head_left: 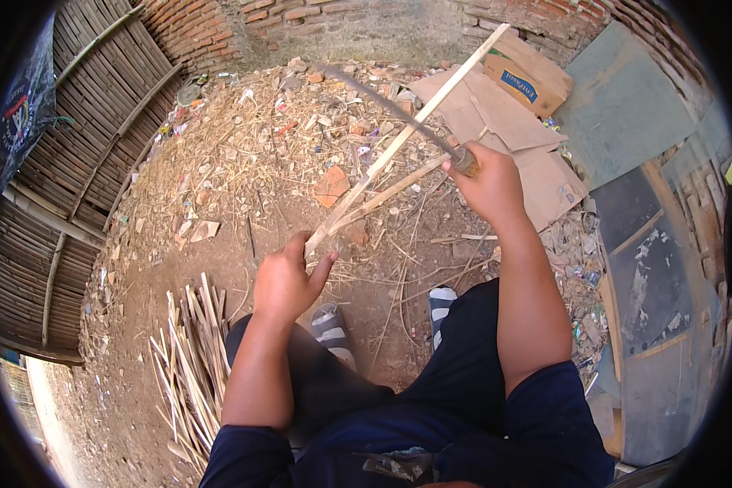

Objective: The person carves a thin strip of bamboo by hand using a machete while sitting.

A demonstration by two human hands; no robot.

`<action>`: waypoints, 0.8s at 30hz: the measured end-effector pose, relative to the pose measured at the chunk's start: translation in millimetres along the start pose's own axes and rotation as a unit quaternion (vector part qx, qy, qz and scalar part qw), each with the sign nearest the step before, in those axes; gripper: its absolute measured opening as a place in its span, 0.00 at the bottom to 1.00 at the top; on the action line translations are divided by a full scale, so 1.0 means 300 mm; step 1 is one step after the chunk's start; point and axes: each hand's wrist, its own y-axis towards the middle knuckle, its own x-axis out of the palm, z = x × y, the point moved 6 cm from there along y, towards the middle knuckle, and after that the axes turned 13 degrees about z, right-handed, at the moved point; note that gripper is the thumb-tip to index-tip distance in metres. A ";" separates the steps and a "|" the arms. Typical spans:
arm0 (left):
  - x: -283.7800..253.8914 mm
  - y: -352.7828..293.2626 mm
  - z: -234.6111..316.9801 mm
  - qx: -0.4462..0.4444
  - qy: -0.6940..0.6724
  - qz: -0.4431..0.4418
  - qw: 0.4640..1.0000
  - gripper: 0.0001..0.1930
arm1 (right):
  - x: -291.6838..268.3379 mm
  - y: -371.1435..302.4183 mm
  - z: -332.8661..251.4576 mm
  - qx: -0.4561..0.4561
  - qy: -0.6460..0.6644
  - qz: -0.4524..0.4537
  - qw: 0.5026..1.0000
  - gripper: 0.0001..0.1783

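Your left hand is clamped around the near end of a long pale wooden strip, which slants away from you to the far right. Your right hand is closed on the brown handle of a long, narrow, dark blade pointing to the far left. The blade crosses the pale strip beyond its middle; you cannot tell from this view whether the two touch. A thinner wooden length also starts close by your left hand and spreads to the right of the strip, running toward your right hand; whether it is a separate piece or split from the same one is unclear. Below your hands, your feet in striped footwear stand on bare ground. Near you on the left, just beside your leg, lies a loose bundle of slender sticks. Farther out, rubble and dry straw cover the dirt, with flattened cardboard and a cardboard box at the far right. Grey sheets lie beyond those on the right, a slatted wall rises on the left, and a brick wall closes the far side.
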 end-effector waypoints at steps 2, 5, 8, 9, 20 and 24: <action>0.008 -0.010 0.001 -0.007 0.005 -0.032 0.999 0.29 | 0.057 -0.007 0.053 0.073 0.096 -0.012 0.993 0.17; 0.020 -0.020 0.028 0.009 0.004 -0.056 0.998 0.30 | 0.152 -0.058 0.058 0.182 0.300 -0.020 0.936 0.17; 0.039 -0.029 0.040 0.025 0.017 -0.055 0.998 0.31 | 0.152 -0.085 -0.001 0.264 0.413 -0.007 0.871 0.16; 0.042 -0.027 0.044 0.030 0.027 -0.050 0.998 0.31 | 0.155 -0.091 -0.009 0.276 0.441 0.001 0.854 0.16; 0.024 -0.060 0.036 0.073 0.092 -0.041 0.992 0.28 | 0.174 -0.107 -0.031 0.364 0.651 0.029 0.665 0.13; -0.002 -0.053 0.037 0.059 0.106 0.002 0.993 0.26 | 0.158 -0.107 -0.001 0.372 0.617 0.065 0.691 0.12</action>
